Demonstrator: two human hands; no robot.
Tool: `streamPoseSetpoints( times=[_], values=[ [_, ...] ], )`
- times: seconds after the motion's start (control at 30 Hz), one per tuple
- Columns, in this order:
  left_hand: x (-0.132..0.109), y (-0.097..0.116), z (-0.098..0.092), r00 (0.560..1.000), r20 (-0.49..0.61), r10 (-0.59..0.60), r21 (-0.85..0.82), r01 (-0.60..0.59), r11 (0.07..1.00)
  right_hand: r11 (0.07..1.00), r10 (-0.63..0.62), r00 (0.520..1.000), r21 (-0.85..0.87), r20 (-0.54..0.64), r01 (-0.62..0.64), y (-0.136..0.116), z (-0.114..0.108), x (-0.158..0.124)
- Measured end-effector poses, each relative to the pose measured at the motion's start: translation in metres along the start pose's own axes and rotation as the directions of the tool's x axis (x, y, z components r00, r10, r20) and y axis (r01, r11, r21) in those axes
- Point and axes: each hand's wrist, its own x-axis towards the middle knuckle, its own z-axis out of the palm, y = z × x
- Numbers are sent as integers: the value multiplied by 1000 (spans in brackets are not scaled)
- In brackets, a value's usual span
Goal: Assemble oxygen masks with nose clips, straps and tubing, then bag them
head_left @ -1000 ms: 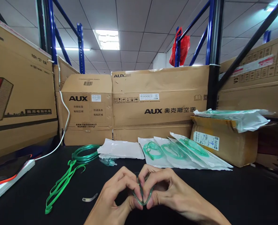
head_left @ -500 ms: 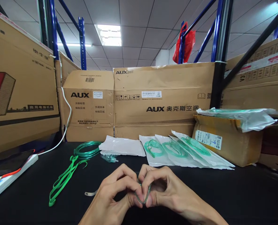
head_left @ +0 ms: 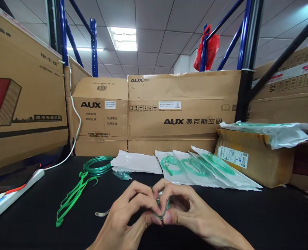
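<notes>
Close together at the lower middle, both of my hands pinch a small clear greenish piece [head_left: 162, 216] with a curved edge; most of it is hidden by the fingers. My left hand [head_left: 134, 213] grips its left side between thumb and fingertips. On its right side, my right hand [head_left: 181, 208] has thumb and fingers closed. A small pale strip [head_left: 102, 214] lies beside my left wrist. Further left is a green elastic strap [head_left: 72, 201], with a coil of green tubing [head_left: 98, 166] behind it. A small clear connector piece [head_left: 122, 175] rests near a white packet [head_left: 137, 162].
White pouches with green tubing [head_left: 172, 168] lie overlapping at the back right, beside an open cardboard box [head_left: 255, 159] topped by more pouches. Large cartons [head_left: 177, 114] stand behind the black table [head_left: 34, 222]. A white power strip [head_left: 16, 194] with a cable is at left.
The camera view has shifted slightly. The piece between my hands has turned a little, and more of its clear green surface shows between the fingers.
</notes>
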Motion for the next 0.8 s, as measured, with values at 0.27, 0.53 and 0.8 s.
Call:
streamPoseSetpoints(
  times=[0.27,0.53,0.8],
  values=[
    [0,-4,-3,998,37,-59,-18,60,998,999,13,1000,-43,17,-12,-6,1,-2],
    [-3,-11,-7,995,102,-12,-112,23,993,992,4,1000,-129,-12,-6,-8,3,0],
    [-3,-4,-2,994,110,-19,-40,24,999,998,19,1000,-59,5,-19,-6,6,1]
  ],
)
